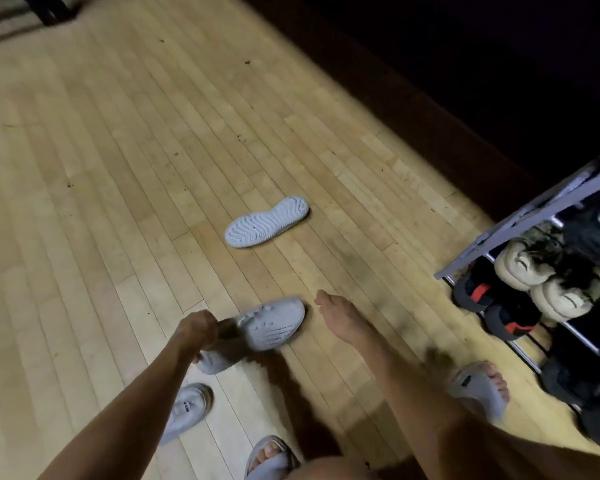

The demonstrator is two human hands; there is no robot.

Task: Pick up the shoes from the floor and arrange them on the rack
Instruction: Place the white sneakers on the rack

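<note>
My left hand [196, 329] grips a light grey knit sneaker [271, 325] by its collar, lifted just above the wooden floor. Its mate [267, 221] lies sole-up on the floor farther ahead. My right hand [336, 315] hangs open with straight fingers, to the right of the held sneaker and holding nothing. Another pale grey shoe [187, 410] rests on the floor below my left forearm. The shoe rack [520, 233] stands at the right edge, with several shoes on its shelves.
My two feet in grey slides [478, 386] [271, 459] stand near the bottom of the view. Beige and black shoes [530, 268] fill the rack's shelves. A dark wall base runs along the floor's far right side.
</note>
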